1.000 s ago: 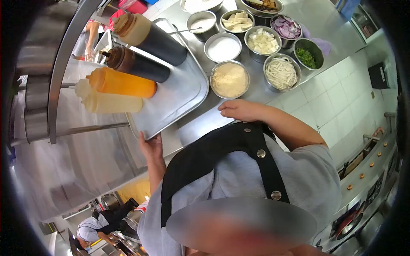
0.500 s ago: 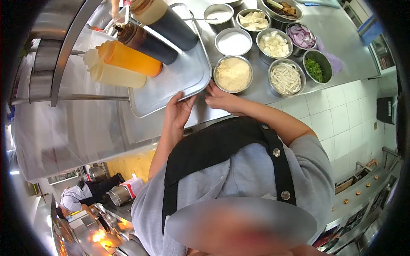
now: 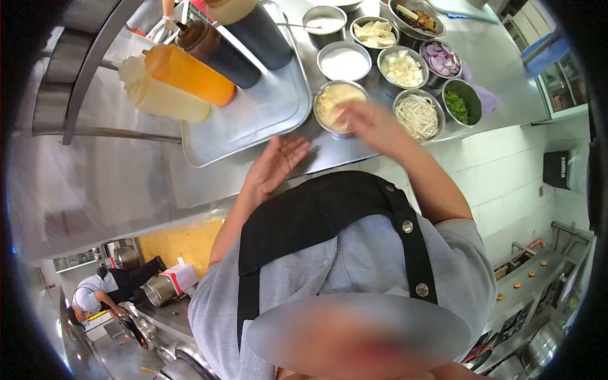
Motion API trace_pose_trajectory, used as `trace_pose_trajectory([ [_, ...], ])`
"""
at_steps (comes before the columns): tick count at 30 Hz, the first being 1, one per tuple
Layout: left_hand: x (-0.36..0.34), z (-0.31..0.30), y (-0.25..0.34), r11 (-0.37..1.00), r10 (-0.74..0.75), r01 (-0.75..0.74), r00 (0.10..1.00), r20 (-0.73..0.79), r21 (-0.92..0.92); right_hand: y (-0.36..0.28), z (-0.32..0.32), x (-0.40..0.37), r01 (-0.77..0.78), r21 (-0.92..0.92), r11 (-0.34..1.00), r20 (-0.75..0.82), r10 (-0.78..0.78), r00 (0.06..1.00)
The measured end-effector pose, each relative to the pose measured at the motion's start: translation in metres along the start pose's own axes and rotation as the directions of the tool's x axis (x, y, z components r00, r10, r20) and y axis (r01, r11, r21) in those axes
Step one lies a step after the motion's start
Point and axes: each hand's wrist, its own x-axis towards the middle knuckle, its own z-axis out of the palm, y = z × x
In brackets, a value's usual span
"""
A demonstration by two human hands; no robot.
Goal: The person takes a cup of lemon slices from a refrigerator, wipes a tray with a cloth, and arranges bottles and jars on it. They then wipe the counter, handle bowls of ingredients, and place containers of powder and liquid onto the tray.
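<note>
My left hand [image 3: 278, 166] is palm up with its fingers stretched out, just off the front edge of a metal tray [image 3: 253, 126]. Nothing lies in it. Blurred by motion, my right hand [image 3: 375, 126] is over the right side of a round steel container of pale yellow, finely minced food [image 3: 330, 104]. Its fingertips overlap the food in this view, and the blur hides what they hold, if anything. A steel container of white strips [image 3: 417, 117] stands close to the right of that hand.
Squeeze bottles, such as an orange one [image 3: 190, 75], lie on the tray. Behind stand containers of white powder [image 3: 344, 61], white cubes [image 3: 403, 68], sliced purple onion [image 3: 441, 58] and chopped greens [image 3: 457, 107]. A person [image 3: 95, 291] works by pans at lower left.
My right hand has moved right and up, from beside the tray's corner to over the minced food. My left hand has come off the tray's edge and opened out.
</note>
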Motion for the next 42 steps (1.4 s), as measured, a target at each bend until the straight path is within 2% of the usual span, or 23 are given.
trace_pose_trajectory([
  [2,0.008,0.007,-0.01,0.99,-0.014,0.017,1.0,-0.017,0.138,-0.009,-0.023,0.008,-0.111,-0.066,0.992,-0.275,0.089,0.957],
  [3,0.016,0.012,-0.015,0.977,-0.02,0.024,1.0,-0.021,0.212,0.003,-0.024,0.015,-0.125,-0.16,0.979,-0.317,0.068,0.946],
  [5,0.038,0.016,-0.025,0.99,-0.031,0.03,1.0,0.005,0.138,0.026,-0.023,0.028,-0.157,-0.34,0.927,-0.397,0.01,0.918],
  [6,0.049,0.016,-0.029,0.993,-0.028,0.025,0.999,0.018,0.114,0.028,-0.021,0.033,-0.247,-0.339,0.908,-0.375,0.11,0.92],
  [9,0.065,0.019,-0.039,0.995,0.024,-0.024,1.0,0.002,0.093,0.031,-0.013,0.033,-0.266,-0.285,0.921,-0.308,0.175,0.935],
  [10,0.068,0.022,-0.04,0.994,0.05,-0.048,0.999,-0.011,0.095,0.032,-0.012,0.033,-0.288,-0.277,0.917,-0.341,0.186,0.921],
  [13,0.066,0.028,-0.039,0.969,0.027,-0.023,1.0,-0.012,0.247,0.034,-0.02,0.024,-0.333,-0.271,0.903,-0.344,0.232,0.91],
  [16,0.056,0.044,-0.03,0.859,-0.163,0.133,0.987,0.017,0.495,0.042,-0.03,0.021,-0.378,-0.275,0.884,-0.314,0.289,0.905],
  [17,0.049,0.056,-0.02,0.693,-0.177,0.133,0.984,-0.011,0.709,0.042,-0.03,0.021,-0.352,-0.315,0.881,-0.318,0.252,0.914],
  [19,0.032,0.086,0.01,0.217,-0.179,0.111,0.981,-0.073,0.97,0.039,-0.027,0.018,-0.3,-0.393,0.869,-0.327,0.173,0.929],
  [21,0.031,0.104,0.034,0.1,-0.033,-0.09,0.995,0.094,0.991,0.021,-0.022,0.017,-0.33,-0.474,0.817,-0.304,0.2,0.932],
  [23,0.055,0.13,0.059,-0.134,0.146,-0.202,0.964,0.221,0.97,0.013,-0.018,0.015,-0.355,-0.521,0.776,-0.28,0.238,0.93],
  [24,0.076,0.143,0.07,-0.283,0.231,-0.237,0.924,0.305,0.93,0.011,-0.016,0.015,-0.369,-0.53,0.764,-0.268,0.262,0.927],
  [26,0.148,0.138,0.08,-0.524,0.433,-0.25,0.744,0.508,0.814,0.006,-0.016,0.01,-0.388,-0.51,0.768,-0.251,0.299,0.921],
  [28,0.208,0.139,0.087,-0.68,0.386,0.046,0.871,0.304,0.732,-0.002,-0.017,0.0,-0.402,-0.453,0.795,-0.24,0.326,0.914],
  [29,0.235,0.134,0.089,-0.741,0.348,0.133,0.915,0.206,0.658,0.0,-0.015,-0.006,-0.374,-0.42,0.827,-0.262,0.284,0.922],
  [30,0.264,0.121,0.092,-0.827,0.241,0.15,0.965,0.101,0.541,0.005,-0.011,-0.014,-0.343,-0.388,0.855,-0.285,0.242,0.928],
  [32,0.316,0.088,0.105,-0.974,-0.005,0.014,0.996,-0.084,0.227,0.014,-0.004,-0.03,-0.239,-0.363,0.9,-0.298,0.13,0.945],
  [33,0.306,0.098,0.098,-0.902,0.063,0.096,0.994,-0.093,0.421,0.014,-0.004,-0.034,-0.232,-0.333,0.914,-0.308,0.127,0.943],
  [35,0.3,0.107,0.094,-0.924,-0.042,-0.006,0.995,-0.086,0.383,0.012,-0.001,-0.044,-0.221,-0.268,0.938,-0.331,0.126,0.935],
  [37,0.271,0.124,0.088,-0.657,0.183,0.211,0.976,-0.118,0.724,0.01,-0.004,-0.051,-0.262,-0.2,0.944,-0.299,0.196,0.934],
  [38,0.267,0.129,0.087,-0.711,0.162,0.189,0.981,-0.104,0.677,0.009,-0.005,-0.052,-0.274,-0.168,0.947,-0.279,0.221,0.935],
  [42,0.249,0.138,0.081,-0.629,0.206,0.174,0.977,-0.054,0.757,0.013,-0.003,-0.057,-0.348,-0.153,0.925,-0.201,0.316,0.927],
])
